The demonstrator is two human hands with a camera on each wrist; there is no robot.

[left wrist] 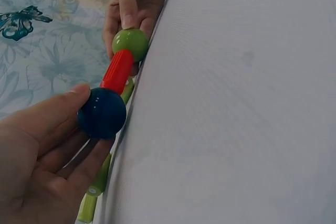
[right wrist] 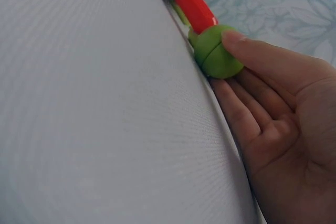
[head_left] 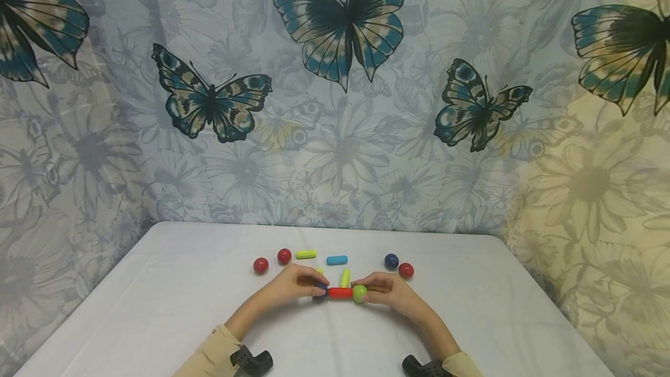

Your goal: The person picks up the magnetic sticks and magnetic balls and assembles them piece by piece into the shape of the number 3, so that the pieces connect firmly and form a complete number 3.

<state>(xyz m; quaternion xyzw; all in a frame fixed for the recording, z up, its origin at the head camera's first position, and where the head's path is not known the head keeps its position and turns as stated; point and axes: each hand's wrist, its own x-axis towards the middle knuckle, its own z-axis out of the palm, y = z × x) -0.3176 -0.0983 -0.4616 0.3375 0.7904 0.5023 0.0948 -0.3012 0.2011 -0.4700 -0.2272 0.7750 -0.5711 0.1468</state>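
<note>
My left hand (head_left: pixel 289 284) pinches a dark blue ball (left wrist: pixel 102 114) between thumb and fingers. Across from it, my right hand (head_left: pixel 395 292) grips a lime green ball (right wrist: pixel 218 53), its thumb lying on the ball's side. A short red rod (head_left: pixel 340 292) spans the gap between the two balls and meets both. Just behind the red rod, a yellow-green rod (head_left: pixel 345 278) points away from me. Another yellow-green piece (head_left: pixel 319 270) is mostly hidden behind my left fingers.
Farther back on the white table (head_left: pixel 209 243) lie a yellow-green rod (head_left: pixel 306 254) and a light blue rod (head_left: pixel 337 260). Two red balls (head_left: pixel 260 266) sit at left; a dark blue ball (head_left: pixel 391 261) and a red ball (head_left: pixel 406 271) sit at right. Butterfly-patterned cloth hangs behind.
</note>
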